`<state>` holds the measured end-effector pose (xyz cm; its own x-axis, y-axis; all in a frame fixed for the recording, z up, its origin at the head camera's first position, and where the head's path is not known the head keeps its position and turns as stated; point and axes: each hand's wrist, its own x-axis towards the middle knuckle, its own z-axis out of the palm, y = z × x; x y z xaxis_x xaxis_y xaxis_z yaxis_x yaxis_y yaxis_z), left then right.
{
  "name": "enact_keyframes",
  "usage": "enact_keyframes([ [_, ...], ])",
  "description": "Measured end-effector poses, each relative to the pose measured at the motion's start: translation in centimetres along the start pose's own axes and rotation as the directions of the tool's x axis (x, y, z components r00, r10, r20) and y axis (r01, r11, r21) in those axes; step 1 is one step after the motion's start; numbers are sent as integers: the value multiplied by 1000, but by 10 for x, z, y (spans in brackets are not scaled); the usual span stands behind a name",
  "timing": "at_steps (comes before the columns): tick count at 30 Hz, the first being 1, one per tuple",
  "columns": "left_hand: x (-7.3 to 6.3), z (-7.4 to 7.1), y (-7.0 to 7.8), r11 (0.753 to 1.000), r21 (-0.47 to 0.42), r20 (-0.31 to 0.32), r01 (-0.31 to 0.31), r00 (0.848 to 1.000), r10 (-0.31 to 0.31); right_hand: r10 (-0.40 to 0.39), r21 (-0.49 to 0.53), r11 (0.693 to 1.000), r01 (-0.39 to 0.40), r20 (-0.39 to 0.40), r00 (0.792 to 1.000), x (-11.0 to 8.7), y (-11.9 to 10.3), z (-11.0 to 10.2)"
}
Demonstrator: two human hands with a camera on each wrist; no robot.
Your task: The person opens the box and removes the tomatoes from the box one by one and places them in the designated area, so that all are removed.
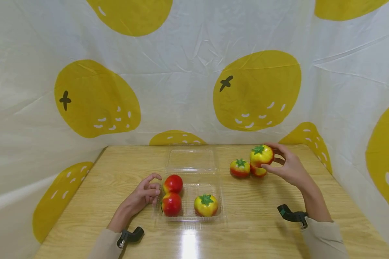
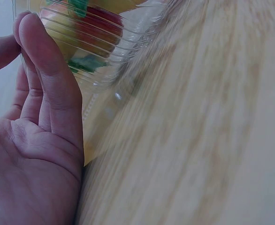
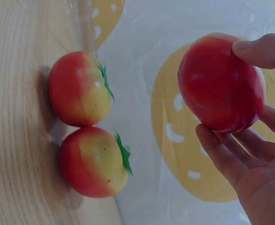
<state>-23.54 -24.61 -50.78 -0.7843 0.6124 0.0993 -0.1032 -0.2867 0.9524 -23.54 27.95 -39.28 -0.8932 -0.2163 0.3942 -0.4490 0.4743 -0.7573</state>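
Note:
My right hand grips a toy tomato between thumb and fingers, raised off the table; its red underside faces the right wrist camera. Two more toy tomatoes, one yellow and red and one partly hidden, sit side by side below it. My left hand, fingers loosely bent, is at the left side of a clear plastic clamshell box. Inside that box, two toy tomatoes lie red side up at the left, and another stands leaf up at the right.
The box's clear lid lies folded back towards the far edge of the wooden table. A white curtain with yellow fruit prints hangs behind and along the sides. Black wrist mounts are strapped on both arms.

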Motion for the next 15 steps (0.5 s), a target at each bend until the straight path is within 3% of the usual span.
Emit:
enact_keyframes([
  [15,0,0,0,1000,0,0,5,1000,-5,44,-10,999,-45,-39,998,-6,12,-16],
])
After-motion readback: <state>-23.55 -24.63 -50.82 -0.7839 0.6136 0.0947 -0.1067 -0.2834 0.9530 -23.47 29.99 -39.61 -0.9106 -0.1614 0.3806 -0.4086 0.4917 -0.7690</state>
